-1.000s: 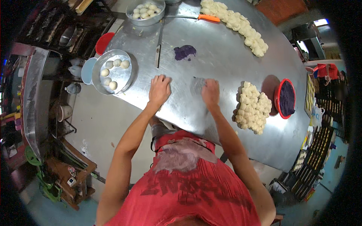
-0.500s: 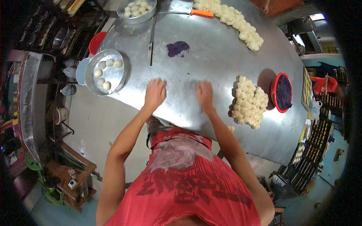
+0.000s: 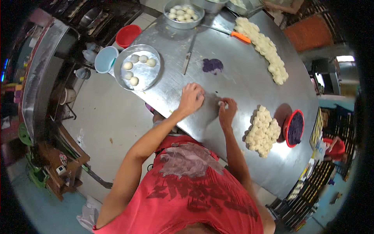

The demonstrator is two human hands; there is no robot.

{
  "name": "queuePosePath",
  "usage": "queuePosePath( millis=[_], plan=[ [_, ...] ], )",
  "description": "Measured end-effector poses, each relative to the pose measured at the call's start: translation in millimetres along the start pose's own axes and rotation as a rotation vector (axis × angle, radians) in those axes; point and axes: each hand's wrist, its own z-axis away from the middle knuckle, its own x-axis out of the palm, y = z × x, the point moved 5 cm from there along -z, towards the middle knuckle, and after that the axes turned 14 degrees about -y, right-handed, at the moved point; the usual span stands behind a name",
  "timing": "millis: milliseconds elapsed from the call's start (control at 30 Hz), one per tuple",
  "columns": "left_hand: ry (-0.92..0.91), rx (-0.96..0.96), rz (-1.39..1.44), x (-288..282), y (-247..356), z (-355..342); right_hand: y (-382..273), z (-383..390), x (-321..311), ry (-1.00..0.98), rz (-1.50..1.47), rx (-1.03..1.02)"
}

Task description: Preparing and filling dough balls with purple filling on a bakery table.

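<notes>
My left hand (image 3: 191, 98) is curled low over the metal table, its fingers closed around a small greyish dough ball (image 3: 200, 95) that shows only in part. A little to the right, my right hand (image 3: 227, 113) pinches a pale piece of dough (image 3: 221, 103) between thumb and fingers, mostly hidden. Just beyond both hands lies a smear of purple filling (image 3: 212, 65). To the left, a round metal pan (image 3: 156, 78) holds several pale and greyish dough balls (image 3: 134, 81). A cluster of dough pieces (image 3: 261, 132) lies right of my right hand, beside a red bowl of purple filling (image 3: 297, 126).
A long flat blade (image 3: 187, 60) and an orange-handled knife (image 3: 240, 37) lie on the far table (image 3: 241, 74). Beyond them are a pan of dough balls (image 3: 182, 26) and a row of dough (image 3: 267, 50). A light-blue tub (image 3: 106, 60) and red basin (image 3: 127, 36) stand left.
My view has turned, so the table's things appear shifted right and mostly lower. My hands, both in fists on the table before, have come up, and dough now shows in their fingers.
</notes>
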Motion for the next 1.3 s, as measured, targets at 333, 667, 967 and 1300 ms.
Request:
queuePosePath(
  millis=[333, 667, 967, 1300],
  plan=[
    [-0.016, -0.471, 0.501, -121.2, -31.6, 99.7, -48.8, 10.6, 7.2, -0.349, -1.113, 0.483],
    [-0.178, -0.425, -0.307, -229.7, -131.8, 38.7, -314.1, -120.7, 96.6, -0.631, -0.332, -0.497],
    [-0.421, -0.312, -0.286, -230.5, -145.3, 37.1, -308.3, -120.1, 171.8, -0.665, 0.077, -0.477],
    [-0.504, -0.189, -0.179, -235.4, -157.5, 42.9, -297.3, -124.9, 180.2, -0.753, 0.016, -0.424]
  ],
)
